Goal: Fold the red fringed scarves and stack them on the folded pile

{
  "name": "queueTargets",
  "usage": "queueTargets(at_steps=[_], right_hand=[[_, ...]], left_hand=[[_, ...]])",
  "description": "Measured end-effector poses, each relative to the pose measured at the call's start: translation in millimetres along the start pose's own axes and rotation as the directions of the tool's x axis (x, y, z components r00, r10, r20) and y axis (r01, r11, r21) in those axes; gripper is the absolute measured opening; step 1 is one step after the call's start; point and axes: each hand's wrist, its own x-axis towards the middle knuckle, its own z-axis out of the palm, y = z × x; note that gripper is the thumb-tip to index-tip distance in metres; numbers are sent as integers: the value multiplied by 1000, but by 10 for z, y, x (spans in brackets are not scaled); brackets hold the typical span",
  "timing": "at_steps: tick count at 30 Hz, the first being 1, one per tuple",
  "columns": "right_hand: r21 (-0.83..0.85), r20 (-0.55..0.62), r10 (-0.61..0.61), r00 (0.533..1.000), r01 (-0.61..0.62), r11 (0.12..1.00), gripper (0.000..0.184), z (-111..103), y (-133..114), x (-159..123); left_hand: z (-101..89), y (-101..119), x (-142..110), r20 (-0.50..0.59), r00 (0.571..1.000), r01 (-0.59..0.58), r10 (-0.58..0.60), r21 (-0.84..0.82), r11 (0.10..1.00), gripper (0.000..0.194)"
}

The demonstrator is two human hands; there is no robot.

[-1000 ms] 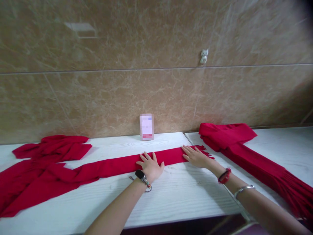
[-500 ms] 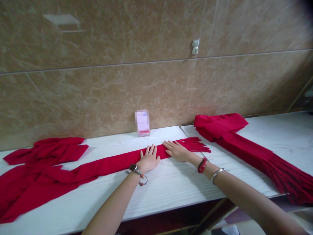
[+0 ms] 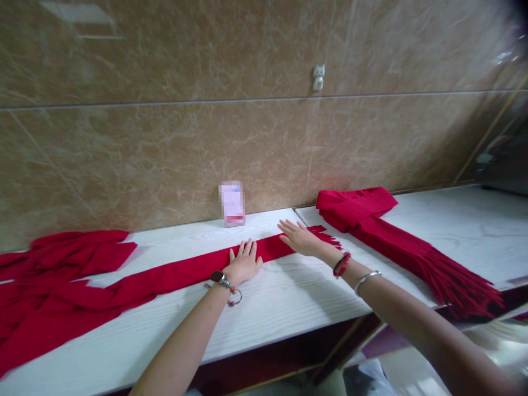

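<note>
A red scarf [image 3: 181, 276] stretches across the white tabletop as a flat, narrow band, bunched up at the left and fringed at its right end. My left hand [image 3: 244, 265] lies on the band with fingers spread. Close to the fringe, my right hand [image 3: 300, 239] is held just above the scarf, its fingers extended and holding nothing. Part of the fringe is hidden behind that hand. A second red scarf [image 3: 358, 212] rests to the right, folded over at the back, its long fringe reaching the table's front edge.
A pale pink, blurred-out upright object [image 3: 233, 204] leans against the brown tiled wall [image 3: 173, 143]. On the wall is a small white cat-shaped piece [image 3: 318, 77]. The white table [image 3: 256, 319] has a seam near the second scarf. A dark object [image 3: 505, 165] stands at the far right.
My right hand has lifted off the scarf near its fringe. My left hand stays on the band. The whole view has shifted slightly to the right.
</note>
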Motion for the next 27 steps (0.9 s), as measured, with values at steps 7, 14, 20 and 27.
queueTargets(at_steps=[7,14,20,27], right_hand=[[2,26,-160,987,160,987,44,281,-189,82],[-159,64,-66,996,76,984,39,379,635,-281],[-92,15,84,996,-82,992,40,161,489,-180],[106,7,-55,998,54,993,45,188,-334,182]], left_hand=[[-5,-2,-6,19,1000,13,-14,24,1000,60],[-44,50,-47,25,999,41,-41,3,999,62],[-39,42,-36,28,999,39,-39,-4,999,61],[-15,16,-43,1,1000,26,-26,-1,1000,61]])
